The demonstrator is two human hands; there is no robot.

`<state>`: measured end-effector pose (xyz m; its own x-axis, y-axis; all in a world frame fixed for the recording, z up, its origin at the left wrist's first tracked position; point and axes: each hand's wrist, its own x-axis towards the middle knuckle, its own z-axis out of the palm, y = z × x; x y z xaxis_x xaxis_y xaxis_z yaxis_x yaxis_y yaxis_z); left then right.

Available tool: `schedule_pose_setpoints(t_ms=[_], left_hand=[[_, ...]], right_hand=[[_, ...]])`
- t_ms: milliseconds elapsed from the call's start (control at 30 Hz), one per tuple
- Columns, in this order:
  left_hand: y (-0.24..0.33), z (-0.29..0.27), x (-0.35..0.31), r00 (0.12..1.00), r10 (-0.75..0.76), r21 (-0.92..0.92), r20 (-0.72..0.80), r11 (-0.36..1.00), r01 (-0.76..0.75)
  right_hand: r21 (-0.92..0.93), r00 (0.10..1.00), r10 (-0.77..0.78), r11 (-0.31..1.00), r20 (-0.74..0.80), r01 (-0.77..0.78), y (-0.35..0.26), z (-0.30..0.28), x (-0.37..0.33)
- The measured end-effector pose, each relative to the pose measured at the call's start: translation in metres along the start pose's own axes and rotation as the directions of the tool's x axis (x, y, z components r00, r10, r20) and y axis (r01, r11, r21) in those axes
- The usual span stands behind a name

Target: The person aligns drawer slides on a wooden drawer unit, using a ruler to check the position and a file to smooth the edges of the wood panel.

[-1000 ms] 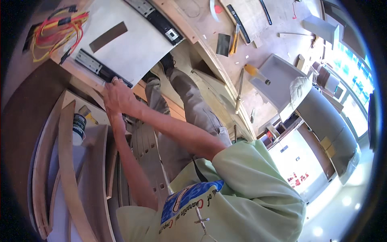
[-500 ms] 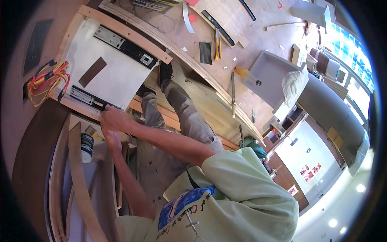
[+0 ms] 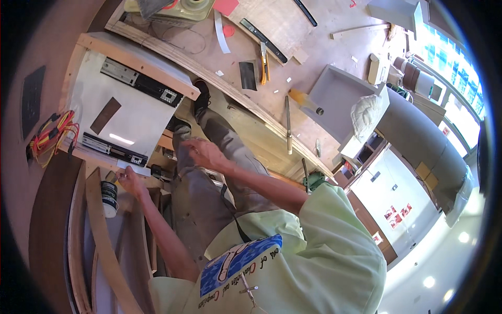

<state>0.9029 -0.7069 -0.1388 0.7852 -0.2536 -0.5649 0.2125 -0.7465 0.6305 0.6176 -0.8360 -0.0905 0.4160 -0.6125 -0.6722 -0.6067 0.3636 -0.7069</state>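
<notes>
At the left stands a wood-edged cabinet box (image 3: pixel 79 110) with a white inner panel. A long black-and-silver drawer slide (image 3: pixel 141 81) lies along its far side, and a shorter drawer slide (image 3: pixel 112 150) along its near side. My left hand (image 3: pixel 133 183) is closed at the near edge of the box, by the end of the shorter slide, with its thumb up against that edge. My right hand (image 3: pixel 204 153) is held over my leg, apart from the box, its fingers loosely bent and spread. Nothing shows in the right hand, though its palm is hidden.
Coloured wires (image 3: pixel 55 133) hang beside the box. A black-and-white can (image 3: pixel 109 199) stands among curved boards (image 3: pixel 102 235) below. On the work surface are a yellow cutter (image 3: pixel 264 65), a chisel-like tool (image 3: pixel 288 123), a bottle (image 3: pixel 306 101) and a grey drawer (image 3: pixel 340 89).
My right hand has left the end of the shorter slide and moved right, over my leg. My left hand stays at the box's near edge, slightly lower and left. The view has shifted.
</notes>
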Motion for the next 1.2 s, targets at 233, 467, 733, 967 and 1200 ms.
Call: schedule_pose_setpoints(t_ms=[233, 467, 733, 967, 1200], left_hand=[[0.020, 0.005, -0.003, 0.994, 0.101, 0.359, -0.047, 0.930, -0.078], [-0.015, -0.016, 0.024, 0.969, 0.245, 0.650, -0.006, 0.738, -0.183], [0.005, -0.009, 0.019, 0.991, 0.090, 0.276, 0.094, 0.955, -0.113], [0.008, -0.013, 0.042, 0.987, -0.010, 0.474, 0.160, 0.878, -0.068], [-0.014, -0.035, 0.048, 0.954, -0.075, 0.464, 0.290, 0.883, -0.071]], right_hand=[[-0.150, 0.988, 0.085, 0.983, -0.133, -0.105, 0.074, -0.025, -0.037], [-0.153, 0.969, 0.166, 0.969, -0.185, -0.195, 0.100, -0.026, -0.062], [-0.229, 0.961, 0.147, 0.952, -0.235, -0.201, 0.109, -0.019, -0.058], [-0.190, 0.948, 0.174, 0.955, -0.266, -0.229, 0.113, -0.003, -0.053], [-0.212, 0.956, 0.183, 0.949, -0.228, -0.233, 0.108, -0.005, -0.051]])
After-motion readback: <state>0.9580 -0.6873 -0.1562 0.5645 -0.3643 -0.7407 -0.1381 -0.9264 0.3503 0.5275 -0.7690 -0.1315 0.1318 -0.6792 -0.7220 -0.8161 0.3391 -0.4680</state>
